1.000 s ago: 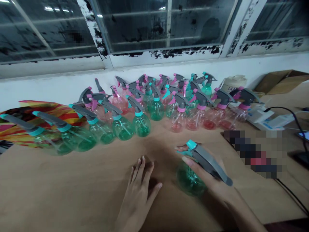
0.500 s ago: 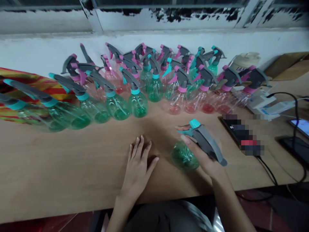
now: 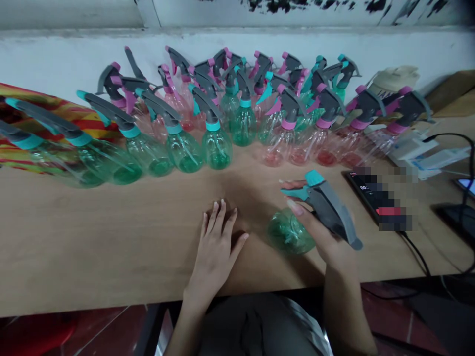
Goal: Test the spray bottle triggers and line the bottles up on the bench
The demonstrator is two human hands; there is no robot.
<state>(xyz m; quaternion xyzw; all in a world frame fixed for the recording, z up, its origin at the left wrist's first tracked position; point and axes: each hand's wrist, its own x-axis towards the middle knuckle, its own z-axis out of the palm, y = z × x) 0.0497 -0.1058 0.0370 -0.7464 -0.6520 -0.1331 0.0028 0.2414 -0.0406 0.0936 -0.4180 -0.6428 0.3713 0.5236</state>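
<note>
My right hand (image 3: 321, 230) grips a green spray bottle (image 3: 287, 232) by the neck, under its grey head with turquoise nozzle and trigger. The thumb shows on the near side; the other fingers are mostly hidden behind the neck. The bottle is tilted, its rounded clear green body at the lower left of the hand. To the left, my left hand (image 3: 217, 247) lies flat on the wooden table (image 3: 111, 237), fingers spread, holding nothing. Beyond both hands stand green spray bottles (image 3: 217, 148) and pink spray bottles (image 3: 276, 146).
More spray bottles crowd back to the wall. At the right lie a phone (image 3: 374, 198) with a cable, a dark device (image 3: 451, 217), white boxes (image 3: 419, 151) and a cloth pouch (image 3: 395, 79). Patterned red-yellow fabric (image 3: 48, 104) lies at the left. The table's front edge runs before me.
The view has tipped slightly downward, so the rows of bottles appear higher. My right hand still holds the spray bottle, in nearly the same pose. The left hand stays flat.
</note>
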